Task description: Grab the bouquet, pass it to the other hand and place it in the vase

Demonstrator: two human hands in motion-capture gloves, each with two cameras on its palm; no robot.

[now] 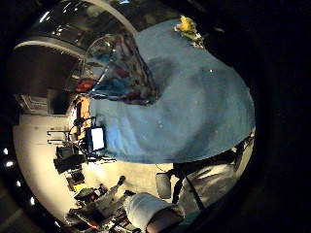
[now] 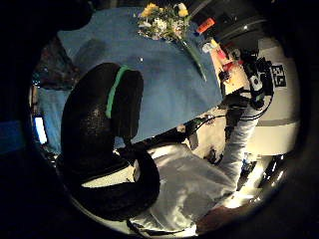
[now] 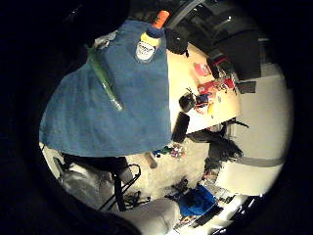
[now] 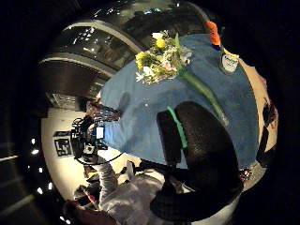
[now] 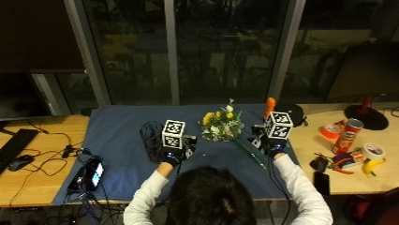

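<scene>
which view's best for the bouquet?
Right thumb side palm view: the bouquet lies whole on the blue cloth, blooms and stem clear. Left thumb side view and the outside view also show all of it, farther off. Left little finger side catches only blooms at the cloth's edge; right little finger side only the stem.

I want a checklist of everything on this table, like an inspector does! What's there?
Surface: blue cloth over a wooden table.
Job's things: bouquet lying on the cloth; glass vase beside the left hand.
Clutter: chips can, tape rolls, banana, phone, keyboard, mouse.
Hands: left hand and right hand above the cloth, holding nothing.
Cables: tangle left of the cloth.
Surroundings: dark windows.
</scene>
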